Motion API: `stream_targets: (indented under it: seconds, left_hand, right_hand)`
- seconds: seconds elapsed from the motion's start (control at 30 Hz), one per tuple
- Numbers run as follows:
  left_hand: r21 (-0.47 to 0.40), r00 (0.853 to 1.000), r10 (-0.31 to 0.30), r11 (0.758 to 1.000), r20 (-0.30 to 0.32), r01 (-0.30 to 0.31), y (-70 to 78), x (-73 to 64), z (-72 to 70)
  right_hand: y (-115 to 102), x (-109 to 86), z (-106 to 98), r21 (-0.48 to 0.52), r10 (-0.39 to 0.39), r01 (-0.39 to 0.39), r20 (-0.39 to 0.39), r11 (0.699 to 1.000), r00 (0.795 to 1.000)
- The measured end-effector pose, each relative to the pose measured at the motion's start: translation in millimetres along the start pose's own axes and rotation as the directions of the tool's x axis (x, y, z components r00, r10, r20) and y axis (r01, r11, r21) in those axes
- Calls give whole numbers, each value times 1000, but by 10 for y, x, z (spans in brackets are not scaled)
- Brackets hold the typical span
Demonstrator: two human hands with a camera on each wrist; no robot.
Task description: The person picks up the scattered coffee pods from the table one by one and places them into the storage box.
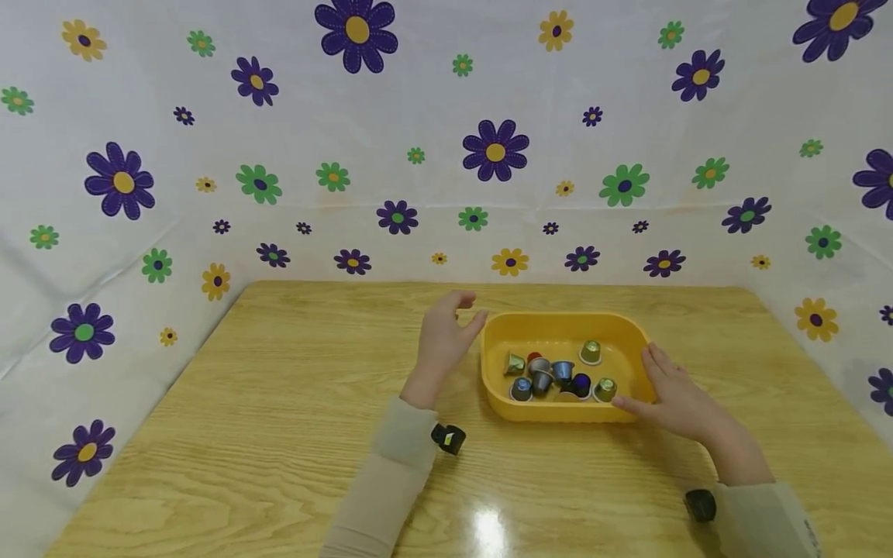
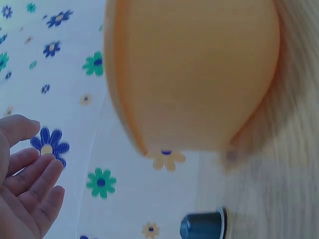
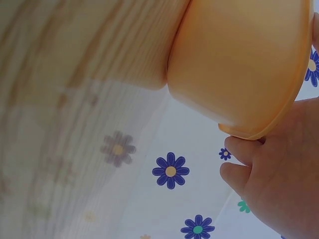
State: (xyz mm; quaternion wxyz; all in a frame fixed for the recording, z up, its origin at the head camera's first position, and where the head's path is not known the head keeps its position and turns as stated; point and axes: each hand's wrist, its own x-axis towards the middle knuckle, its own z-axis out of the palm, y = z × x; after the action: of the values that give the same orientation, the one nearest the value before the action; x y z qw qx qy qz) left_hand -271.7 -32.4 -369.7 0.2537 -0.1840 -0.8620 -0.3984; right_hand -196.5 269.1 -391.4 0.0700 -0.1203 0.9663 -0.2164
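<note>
A yellow plastic tub (image 1: pixel 565 413) on the wooden table contains several coffee capsules: gold (image 1: pixel 591 351), blue (image 1: pixel 562 371), grey (image 1: pixel 541 381) and a dark one (image 1: pixel 580 384). My left hand (image 1: pixel 445 341) is just left of the tub, its fingers loosely bent and thumb apart; in the left wrist view the palm has nothing in it. A dark blue capsule (image 2: pixel 203 225) stands on the table in that view, apart from the fingers; the head view hides it. My right hand (image 1: pixel 680 399) grips the tub's right front corner, fingers along the end rim, thumb across the front.
The wooden table (image 1: pixel 279 403) extends to both sides of the tub. A white cloth with printed flowers (image 1: pixel 495 151) hangs behind and along the sides. Dark wrist cameras (image 1: pixel 449 439) sit by both sleeves.
</note>
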Motion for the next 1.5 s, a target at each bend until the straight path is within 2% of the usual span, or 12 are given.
stream_targets:
  seconds: [0.17,0.4,0.67,0.83,0.97,1.1,1.27,1.5]
  left_hand:
    - [-45,997,-62,997,-34,61,-169,9,-106]
    - [-12,996,-77,997,-52,77,-325,-3,-123]
    - [1,990,-139,990,-31,139,-457,-23,-75]
    - [40,986,-169,985,-5,169,-519,-51,-39]
    - [56,973,-222,974,58,219,-545,-57,-20]
    - [80,948,-275,961,159,265,-557,-63,-17]
    - [130,928,-273,960,252,247,-575,-69,-5]
    - [137,904,-271,962,330,238,-592,-85,0]
  right_hand:
    - [7,3,-15,-9,0,0,-4,1000,1000]
    - [15,3,-19,-4,-4,4,1,1000,1000]
    - [2,14,-29,-2,-4,4,6,1000,1000]
    - [-13,9,-29,-2,8,-8,14,1000,1000]
    - [-32,-6,-37,1,2,-2,8,1000,1000]
    - [-48,-13,-42,2,-7,7,-1,1000,1000]
    - [-46,-14,-44,3,-2,2,2,1000,1000]
    - [-34,-9,-31,9,11,-11,14,1000,1000]
